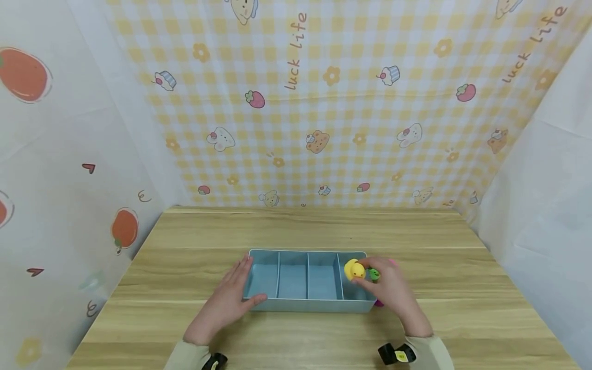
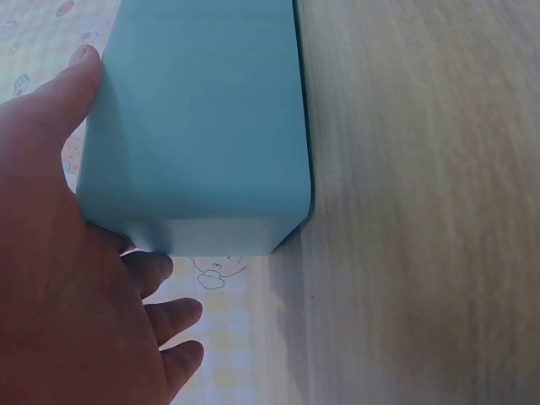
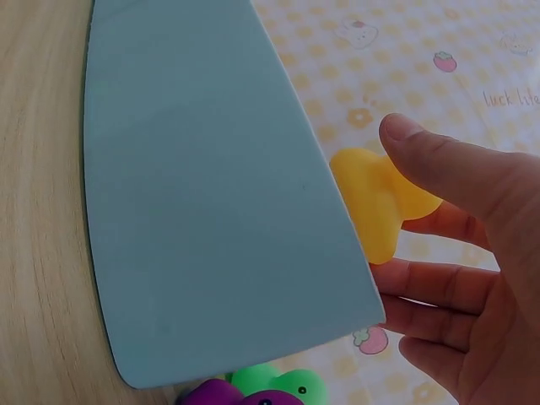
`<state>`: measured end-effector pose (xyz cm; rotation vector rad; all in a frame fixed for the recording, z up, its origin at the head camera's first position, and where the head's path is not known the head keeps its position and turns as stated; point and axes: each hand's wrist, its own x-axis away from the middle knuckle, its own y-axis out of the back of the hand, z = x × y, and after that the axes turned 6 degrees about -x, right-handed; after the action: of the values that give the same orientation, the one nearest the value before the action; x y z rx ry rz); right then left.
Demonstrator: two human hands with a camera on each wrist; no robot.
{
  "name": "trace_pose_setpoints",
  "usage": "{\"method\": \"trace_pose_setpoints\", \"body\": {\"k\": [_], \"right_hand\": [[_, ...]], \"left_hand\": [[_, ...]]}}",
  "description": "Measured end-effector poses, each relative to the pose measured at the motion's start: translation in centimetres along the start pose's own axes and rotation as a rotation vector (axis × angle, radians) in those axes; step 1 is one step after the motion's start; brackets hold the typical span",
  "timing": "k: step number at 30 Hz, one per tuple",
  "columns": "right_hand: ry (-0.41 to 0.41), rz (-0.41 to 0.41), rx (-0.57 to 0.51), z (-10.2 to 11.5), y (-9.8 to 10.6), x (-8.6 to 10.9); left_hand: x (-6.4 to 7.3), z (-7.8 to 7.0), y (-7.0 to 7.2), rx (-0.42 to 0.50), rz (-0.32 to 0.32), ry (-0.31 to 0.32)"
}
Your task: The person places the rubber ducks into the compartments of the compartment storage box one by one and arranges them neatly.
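A light blue box [image 1: 319,306] with several compartments in a row lies on the table. My right hand [image 1: 390,282] pinches a small yellow toy [image 1: 355,270] with a round face, between thumb and fingers, at the rightmost compartment. In the right wrist view the yellow toy [image 3: 367,202] shows at the box's rim, partly hidden by the wall. At the other end my left hand [image 1: 228,298] rests against the box, fingers extended along the left wall and thumb at the front rim. The left wrist view shows this hand [image 2: 76,245] touching the box [image 2: 202,110].
Right of the box, partly behind my right hand, are a green toy [image 1: 374,275] with eyes, a purple toy [image 1: 378,303] and a bit of pink [image 1: 392,262]. Patterned cloth [image 1: 333,113] stands behind the wooden table [image 1: 314,226], with white cloths at both sides.
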<state>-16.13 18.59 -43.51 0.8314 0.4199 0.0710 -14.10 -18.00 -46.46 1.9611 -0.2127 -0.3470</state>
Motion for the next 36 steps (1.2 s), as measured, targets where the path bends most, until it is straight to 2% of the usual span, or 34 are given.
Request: {"method": "trace_pose_setpoints", "body": {"k": [6, 13, 21, 36], "right_hand": [[0.024, -0.014, 0.012, 0.3, -0.2, -0.1], [-0.003, 0.009, -0.007, 0.8, -0.3, -0.3], [0.040, -0.004, -0.035, 1.3, -0.8, -0.6], [0.009, 0.030, -0.058, 2.7, -1.6, -1.2]], "left_hand": [[0.0, 0.0, 0.0, 0.016, 0.011, 0.011], [0.0, 0.0, 0.0, 0.017, 0.016, 0.015], [0.0, -0.2, 0.3, 0.025, 0.019, 0.020], [0.0, -0.2, 0.3, 0.037, 0.036, 0.035]]}}
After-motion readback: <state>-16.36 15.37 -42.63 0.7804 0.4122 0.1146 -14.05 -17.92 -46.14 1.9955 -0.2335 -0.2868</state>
